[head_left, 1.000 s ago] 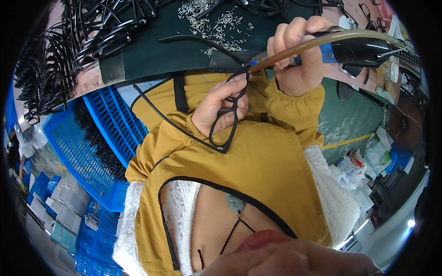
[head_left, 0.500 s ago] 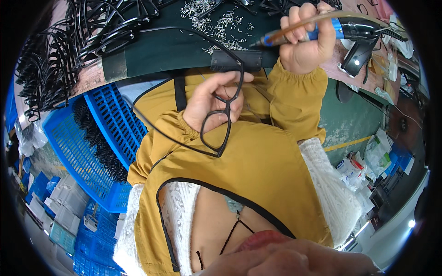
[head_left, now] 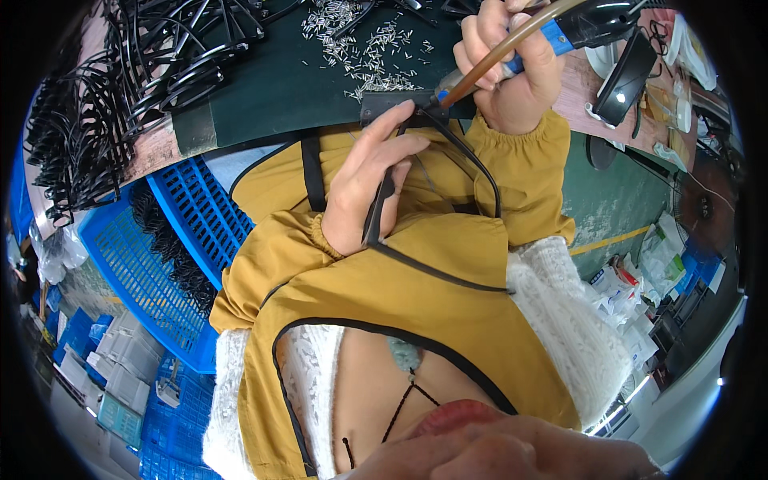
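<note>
Since half a second ago left hand [head_left: 370, 180] turns the black glasses frame [head_left: 432, 192] upright against the table [head_left: 280, 88] edge, fingers closed on it, right hand [head_left: 512, 72] gripping a blue-handled screwdriver [head_left: 512, 60], tip at the frame's hinge, screws [head_left: 368, 48] scattered behind, blue crates [head_left: 152, 264] at left.

Head view, single: worn on the person's head, looking steeply down the front of their own body, close in, fisheye, edges bowed and dark at the rim. Chin and mustard-yellow apron [head_left: 384, 296] fill the lower and middle field; the dark green worktable [head_left: 280, 88] crosses the top; blue plastic crates [head_left: 144, 264] lie below at left, floor at right.
</note>
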`<state>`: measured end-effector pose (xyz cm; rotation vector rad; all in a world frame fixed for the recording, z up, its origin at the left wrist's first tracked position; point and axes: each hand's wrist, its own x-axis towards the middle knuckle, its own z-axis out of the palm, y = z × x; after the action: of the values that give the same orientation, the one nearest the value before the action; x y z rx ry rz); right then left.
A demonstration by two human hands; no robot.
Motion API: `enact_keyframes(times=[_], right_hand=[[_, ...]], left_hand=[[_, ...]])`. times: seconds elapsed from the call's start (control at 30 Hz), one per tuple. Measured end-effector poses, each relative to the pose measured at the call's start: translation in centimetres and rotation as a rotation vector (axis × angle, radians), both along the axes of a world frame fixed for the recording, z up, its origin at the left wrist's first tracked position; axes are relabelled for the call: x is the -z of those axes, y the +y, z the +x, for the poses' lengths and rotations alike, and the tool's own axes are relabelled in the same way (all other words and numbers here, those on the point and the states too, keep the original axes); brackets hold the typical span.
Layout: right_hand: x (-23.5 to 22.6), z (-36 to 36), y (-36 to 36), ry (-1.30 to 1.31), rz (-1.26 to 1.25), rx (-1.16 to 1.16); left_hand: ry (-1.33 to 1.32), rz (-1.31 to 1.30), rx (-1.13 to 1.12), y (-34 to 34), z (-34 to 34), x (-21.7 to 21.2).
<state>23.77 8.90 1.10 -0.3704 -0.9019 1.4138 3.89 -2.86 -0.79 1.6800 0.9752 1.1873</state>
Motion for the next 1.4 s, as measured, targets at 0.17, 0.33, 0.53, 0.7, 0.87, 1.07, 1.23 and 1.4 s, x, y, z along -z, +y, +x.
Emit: enact_keyframes(times=[0.17,0.33,0.53,0.7,0.87,1.07,1.23,1.4], right_hand=[[-0.2,-0.6,-0.7,-0.066,-0.060,0.045],[0.2,-1.5,-0.5,-0.018,-0.020,0.017],[0.5,-1.9,0.3,-0.005,-0.085,0.018],[-1.2,-1.1,-0.5,0.033,-0.068,-0.006],[-2.4,1.7,-4.9,0.044,-0.177,-0.388],[-2.6,5.5,-3.0,-0.052,-0.322,-0.219],[-0.5,5.8,-0.6,0.034,-0.176,-0.004],[1.3,5.7,-0.3,0.098,-0.146,0.070]], left_hand=[[-0.001,-0.042,0.012,-0.8,-0.7,1.0],[-0.058,0.026,-0.049,-1.1,-0.2,2.3],[-0.190,0.098,-0.051,-0.8,0.4,3.3],[-0.077,0.077,-0.037,-0.5,0.0,2.4],[-0.148,0.049,-0.038,0.0,-0.2,1.5],[-0.295,0.003,-0.227,0.1,-1.1,0.3],[-0.007,0.016,-0.770,0.0,-10.2,-2.3],[0.130,0.026,-1.121,1.3,-17.2,-3.6]])
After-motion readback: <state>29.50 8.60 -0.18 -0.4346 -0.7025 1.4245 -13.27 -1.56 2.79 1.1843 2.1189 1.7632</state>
